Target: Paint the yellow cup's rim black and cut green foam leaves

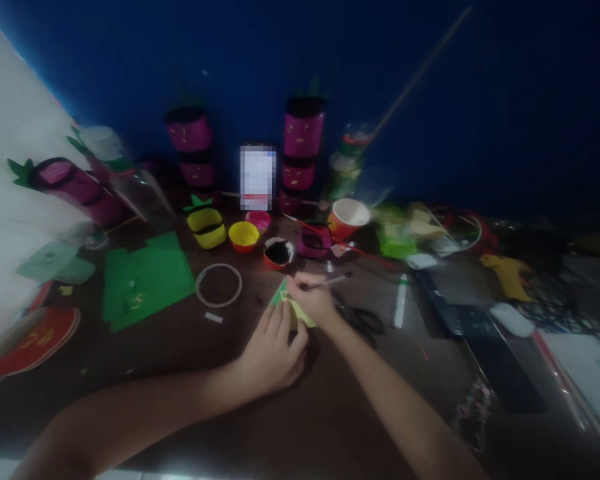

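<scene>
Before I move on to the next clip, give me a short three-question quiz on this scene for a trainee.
1. Which hand holds the slim pen-like tool?
2. True or false: in the picture, the pale ring lies to the right of the large green sheet.
3. Which of these does the left hand touch? A) yellow-green paper; B) a phone; C) a spoon.

Key:
1. The right hand.
2. True.
3. A.
</scene>
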{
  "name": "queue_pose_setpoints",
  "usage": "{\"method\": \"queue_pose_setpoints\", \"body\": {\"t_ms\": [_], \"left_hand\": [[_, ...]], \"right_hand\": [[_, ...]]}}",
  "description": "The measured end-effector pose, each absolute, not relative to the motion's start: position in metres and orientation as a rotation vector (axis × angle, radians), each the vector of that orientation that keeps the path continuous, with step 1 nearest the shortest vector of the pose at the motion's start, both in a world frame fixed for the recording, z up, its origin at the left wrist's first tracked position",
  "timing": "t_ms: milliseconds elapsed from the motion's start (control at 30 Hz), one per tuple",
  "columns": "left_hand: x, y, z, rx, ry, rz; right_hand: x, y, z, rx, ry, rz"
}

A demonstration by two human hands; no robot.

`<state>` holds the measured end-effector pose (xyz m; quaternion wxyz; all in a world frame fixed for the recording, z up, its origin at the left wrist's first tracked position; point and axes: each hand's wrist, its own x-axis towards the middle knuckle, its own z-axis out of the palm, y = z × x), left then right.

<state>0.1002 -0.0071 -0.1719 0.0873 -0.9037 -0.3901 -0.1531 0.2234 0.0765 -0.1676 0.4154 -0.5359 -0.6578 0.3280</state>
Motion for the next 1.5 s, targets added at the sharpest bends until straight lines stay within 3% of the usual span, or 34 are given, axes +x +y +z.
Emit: {"method": "queue_pose_setpoints", "body": {"t_ms": [1500], "left_hand": [[0.0993,-0.0067,-0.1737,-2.728,-1.151,-0.470]], "right_hand": [[0.2239,0.0763,-0.1729,-1.341,-1.658,0.730]]}}
